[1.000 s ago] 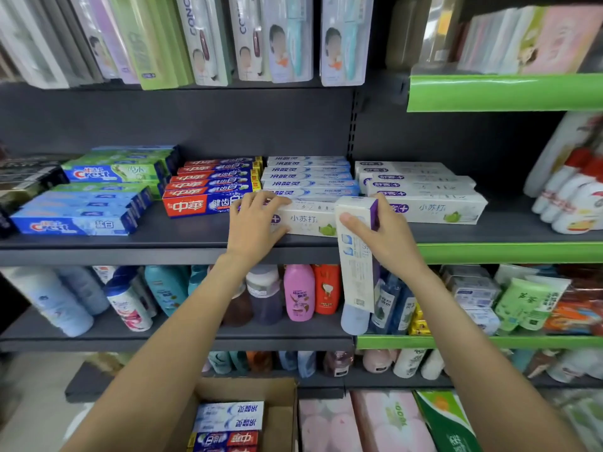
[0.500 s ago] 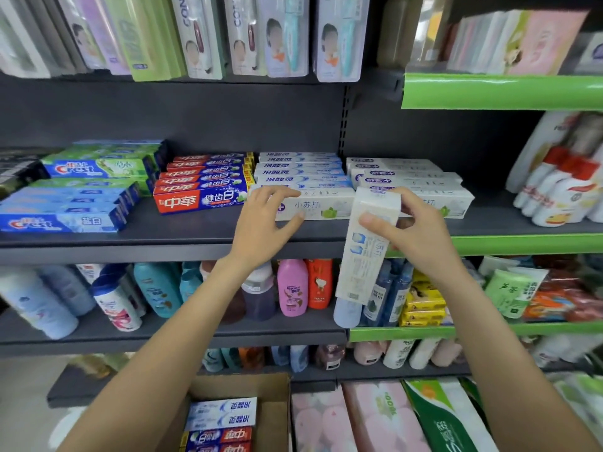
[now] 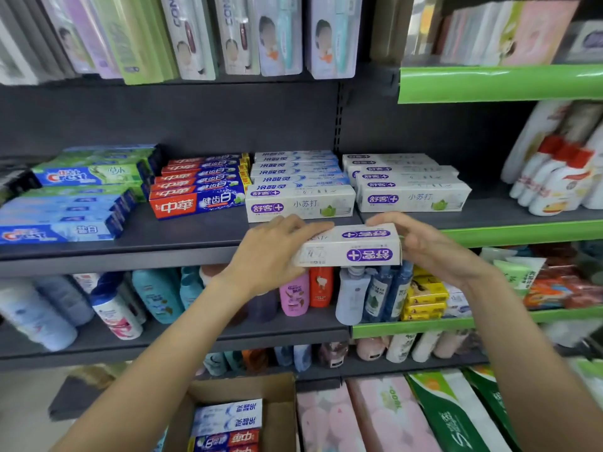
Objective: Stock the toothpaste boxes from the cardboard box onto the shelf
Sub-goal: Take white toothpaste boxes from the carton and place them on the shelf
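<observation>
Both hands, the left hand (image 3: 270, 252) and right hand (image 3: 427, 246), grip the ends of a white toothpaste box (image 3: 350, 244) held level just off the shelf (image 3: 182, 246) front edge, apparently squaring it to join the matching row.

Retail shop, toiletries aisle. Dark metal shelf (image 3: 182, 252) stocked with stacked toothpaste boxes (image 3: 199, 184); toothbrush packs (image 3: 280, 34) hang above it, shampoo bottles (image 3: 156, 298) stand below it, green-edged shelving (image 3: 499, 83) lies to its right, tissue packs (image 3: 375, 415) lowest.
</observation>
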A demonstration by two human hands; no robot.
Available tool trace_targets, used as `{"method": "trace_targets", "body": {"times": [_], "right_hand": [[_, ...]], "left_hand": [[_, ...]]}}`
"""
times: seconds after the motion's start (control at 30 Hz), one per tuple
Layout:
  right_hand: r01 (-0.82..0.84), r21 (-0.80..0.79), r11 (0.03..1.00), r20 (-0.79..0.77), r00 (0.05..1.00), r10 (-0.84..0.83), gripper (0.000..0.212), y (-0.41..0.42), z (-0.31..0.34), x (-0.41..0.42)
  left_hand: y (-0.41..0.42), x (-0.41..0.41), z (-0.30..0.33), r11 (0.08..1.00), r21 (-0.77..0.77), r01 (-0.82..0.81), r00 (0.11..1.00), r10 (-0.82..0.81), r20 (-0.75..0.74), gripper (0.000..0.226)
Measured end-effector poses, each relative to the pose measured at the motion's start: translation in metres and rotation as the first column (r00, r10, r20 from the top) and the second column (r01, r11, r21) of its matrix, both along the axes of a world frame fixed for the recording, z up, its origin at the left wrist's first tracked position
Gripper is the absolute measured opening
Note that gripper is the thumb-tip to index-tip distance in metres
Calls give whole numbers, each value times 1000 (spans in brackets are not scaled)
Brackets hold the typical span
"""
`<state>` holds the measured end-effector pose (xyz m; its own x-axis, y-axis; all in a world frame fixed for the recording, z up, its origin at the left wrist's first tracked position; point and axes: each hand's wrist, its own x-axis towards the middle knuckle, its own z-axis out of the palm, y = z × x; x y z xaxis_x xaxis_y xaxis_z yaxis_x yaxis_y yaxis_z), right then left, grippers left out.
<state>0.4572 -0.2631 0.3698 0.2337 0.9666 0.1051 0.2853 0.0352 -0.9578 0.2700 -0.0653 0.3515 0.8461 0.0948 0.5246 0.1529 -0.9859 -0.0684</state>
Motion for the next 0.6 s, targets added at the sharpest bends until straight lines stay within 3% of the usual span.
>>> {"method": "trace_targets", "body": {"times": [0.07,0.17,0.27,0.33,0.47,0.53,0.6], "right_hand": [[36,-38,999,61,998,-33,83,-3,5,1],[192,-32,981,308,935,-174,70,0,13,-1],[259,-21,966,437,871,-224,72,-3,19,3],[283,-29,959,457,856,-239,74,-6,19,8],[312,-71,947,653,732,-192,80,-8,23,11],[312,-72,947,614,762,-204,76,-6,30,10],[266,-84,960,442,874,-203,70,-2,36,9]], "left_hand": [[-2,9,-1,978,190,-89,994,74,85,72],[-9,24,1,950,273,-155,977,106,187,91],[-13,35,5,934,317,-166,963,84,257,84],[-16,42,5,932,328,-154,966,72,249,79],[-18,55,10,936,346,-58,976,-20,218,72],[-14,62,19,904,421,70,959,-177,222,59],[-12,71,30,829,535,164,913,-333,236,40]]}}
